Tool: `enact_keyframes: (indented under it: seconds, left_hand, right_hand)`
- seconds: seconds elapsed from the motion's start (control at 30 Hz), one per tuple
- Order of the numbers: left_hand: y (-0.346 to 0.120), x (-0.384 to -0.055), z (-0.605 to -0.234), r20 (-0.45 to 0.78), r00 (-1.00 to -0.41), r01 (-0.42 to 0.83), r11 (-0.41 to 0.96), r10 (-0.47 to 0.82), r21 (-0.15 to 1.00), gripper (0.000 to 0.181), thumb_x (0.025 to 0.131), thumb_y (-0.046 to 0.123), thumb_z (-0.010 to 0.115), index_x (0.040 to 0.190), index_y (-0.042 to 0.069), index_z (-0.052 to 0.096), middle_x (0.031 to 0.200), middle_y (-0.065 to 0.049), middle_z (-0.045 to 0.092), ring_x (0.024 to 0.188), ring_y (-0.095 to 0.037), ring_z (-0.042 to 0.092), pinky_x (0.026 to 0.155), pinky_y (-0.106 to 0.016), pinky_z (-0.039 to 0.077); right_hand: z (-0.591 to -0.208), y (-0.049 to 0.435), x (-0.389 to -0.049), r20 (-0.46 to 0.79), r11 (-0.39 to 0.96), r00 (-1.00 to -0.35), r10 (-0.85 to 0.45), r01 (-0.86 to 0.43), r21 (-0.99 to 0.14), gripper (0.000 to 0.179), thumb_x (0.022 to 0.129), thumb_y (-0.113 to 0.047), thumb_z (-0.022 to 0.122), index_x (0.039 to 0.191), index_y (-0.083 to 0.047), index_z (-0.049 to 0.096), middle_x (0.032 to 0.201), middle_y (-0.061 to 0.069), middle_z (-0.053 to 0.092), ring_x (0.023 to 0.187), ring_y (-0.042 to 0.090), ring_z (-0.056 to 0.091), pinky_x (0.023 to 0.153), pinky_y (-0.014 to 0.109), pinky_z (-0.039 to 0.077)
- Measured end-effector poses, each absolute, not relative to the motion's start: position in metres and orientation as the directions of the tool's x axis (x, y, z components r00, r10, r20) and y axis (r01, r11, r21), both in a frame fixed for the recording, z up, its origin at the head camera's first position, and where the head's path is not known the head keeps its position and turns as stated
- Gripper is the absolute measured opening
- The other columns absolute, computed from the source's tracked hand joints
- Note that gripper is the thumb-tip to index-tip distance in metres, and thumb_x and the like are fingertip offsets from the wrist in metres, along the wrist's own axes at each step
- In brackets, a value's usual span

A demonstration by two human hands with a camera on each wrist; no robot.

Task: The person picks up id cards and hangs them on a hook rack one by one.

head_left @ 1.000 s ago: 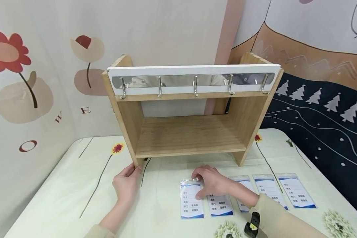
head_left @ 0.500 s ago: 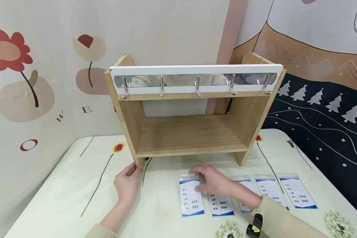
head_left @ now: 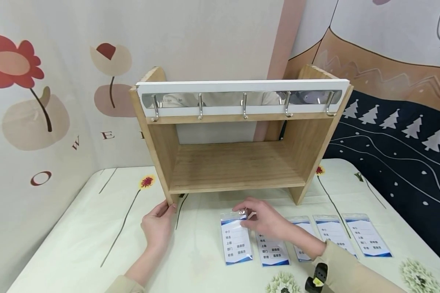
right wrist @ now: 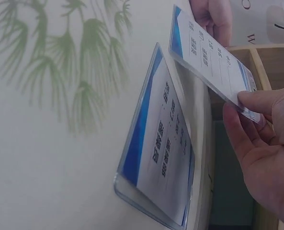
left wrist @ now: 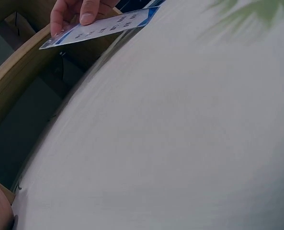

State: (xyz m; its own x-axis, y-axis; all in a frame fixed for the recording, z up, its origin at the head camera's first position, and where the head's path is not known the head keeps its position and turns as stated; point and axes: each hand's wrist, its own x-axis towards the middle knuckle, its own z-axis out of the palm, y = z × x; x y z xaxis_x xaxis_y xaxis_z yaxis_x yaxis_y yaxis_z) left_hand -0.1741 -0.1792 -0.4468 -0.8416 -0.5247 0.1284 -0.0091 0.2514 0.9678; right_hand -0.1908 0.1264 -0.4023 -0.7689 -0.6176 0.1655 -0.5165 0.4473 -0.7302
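My right hand [head_left: 267, 219] pinches the top edge of the leftmost name badge [head_left: 236, 242], a white card with blue corners in a clear plastic sleeve. In the right wrist view that badge [right wrist: 213, 60] is tilted off the tabletop, thumb on one face and fingers behind. A second badge [right wrist: 163, 143] lies beside it, partly hidden by my right hand in the head view. At the wooden shelf's [head_left: 238, 167] lower left corner, my left hand [head_left: 157, 226] holds the leg's foot between thumb and fingers.
Several more badges [head_left: 366, 235] lie in a row to the right. The shelf's white front rail [head_left: 220, 86] carries several metal hooks [head_left: 244, 106]. A flower-patterned cloth [head_left: 77, 248] covers the table, and printed curtains [head_left: 212, 40] hang behind.
My right hand has taken the leftmost badge by its top and raised it slightly up and away from me. The left hand stays at the shelf leg.
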Motion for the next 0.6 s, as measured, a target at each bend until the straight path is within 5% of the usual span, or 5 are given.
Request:
enact_keyframes:
  seconds: [0.6]
  left_hand:
    - [-0.18,-0.172,-0.445,0.101,-0.854,-0.017,0.221,-0.51,0.975,0.034,0.095,0.008,0.07,0.127,-0.004,0.069,0.118,-0.022,0.071,0.109,-0.03,0.069,0.073,-0.006,0.049]
  right_hand:
    - [-0.386,0.125,-0.189,0.23,0.343,-0.762,-0.605,-0.511,-0.788,0.031,0.095,0.006,0.068,0.124,-0.005,0.07,0.111,0.004,0.071,0.1,0.02,0.065,0.084,0.028,0.058]
